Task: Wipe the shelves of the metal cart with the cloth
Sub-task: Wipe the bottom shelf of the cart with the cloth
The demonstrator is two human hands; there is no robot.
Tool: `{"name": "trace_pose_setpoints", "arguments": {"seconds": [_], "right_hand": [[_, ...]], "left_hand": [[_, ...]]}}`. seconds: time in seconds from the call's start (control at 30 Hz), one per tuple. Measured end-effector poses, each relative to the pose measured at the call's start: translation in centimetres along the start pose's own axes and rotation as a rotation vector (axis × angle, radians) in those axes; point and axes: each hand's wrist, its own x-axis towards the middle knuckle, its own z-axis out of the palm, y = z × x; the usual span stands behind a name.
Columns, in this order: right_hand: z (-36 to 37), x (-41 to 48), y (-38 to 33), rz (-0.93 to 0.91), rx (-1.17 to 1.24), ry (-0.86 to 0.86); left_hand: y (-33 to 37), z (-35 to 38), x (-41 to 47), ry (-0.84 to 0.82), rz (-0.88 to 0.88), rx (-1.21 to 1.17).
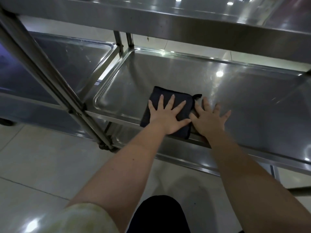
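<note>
Cloth (170, 100) dark, folded square, loop at corner; left hand (168, 117) flat on it, right hand (209, 120) splayed beside.

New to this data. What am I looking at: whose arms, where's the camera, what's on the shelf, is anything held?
There is no machine here. A person wears one wide-angle camera on the head, and it looks forward and down, so the two bare arms are their own. In front of them is a steel cart, seen from a low position.

A dark folded cloth lies on the shelf, near its front edge. The left hand rests flat on the cloth with its fingers spread. The right hand lies flat just beside it, mostly on bare metal.

Neither hand grips anything. A second cart stands to the left, on a pale tiled floor.
</note>
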Motion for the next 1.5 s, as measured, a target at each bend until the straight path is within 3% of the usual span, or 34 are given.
{"name": "trace_pose_setpoints", "arguments": {"seconds": [0.1,0.27,0.37,0.53,0.77,0.87,1.03,1.17,1.33,1.5], "right_hand": [[-0.1,-0.1,0.2,-0.011,0.033,0.008],[-0.2,-0.2,-0.3,-0.007,0.046,0.028],[0.0,-0.1,-0.3,-0.019,0.026,0.034],[-0.3,-0.4,-0.4,-0.012,0.022,0.023],[-0.6,-0.6,0.1,-0.024,0.017,-0.001],[-0.7,-0.8,0.1,-0.027,0.041,0.010],[-0.6,-1.0,-0.1,-0.024,0.064,0.019],[-0.5,-0.9,-0.3,-0.011,0.032,0.021],[-0.6,-0.5,0.0,-0.024,0.041,-0.025],[-1.0,-0.5,4.1,-0.165,-0.006,-0.059]], "left_hand": [[-3.1,-0.5,-0.2,0.036,-0.013,-0.016],[-16.6,-2.6,-2.0,0.035,-0.331,-0.070],[-19.8,-2.9,-2.9,0.000,-0.377,-0.021],[-15.4,-1.6,-3.6,0.018,-0.338,0.011],[-1.3,0.5,-2.8,0.025,-0.100,0.034],[-4.6,0.1,-3.1,0.072,-0.125,0.006],[-16.1,-2.4,-5.0,0.044,-0.363,-0.016],[-17.9,-2.6,-5.0,0.011,-0.370,0.033],[-10.4,-1.2,-2.8,0.048,-0.267,0.029],[-0.3,0.1,-0.5,0.033,-0.058,0.036]]}}
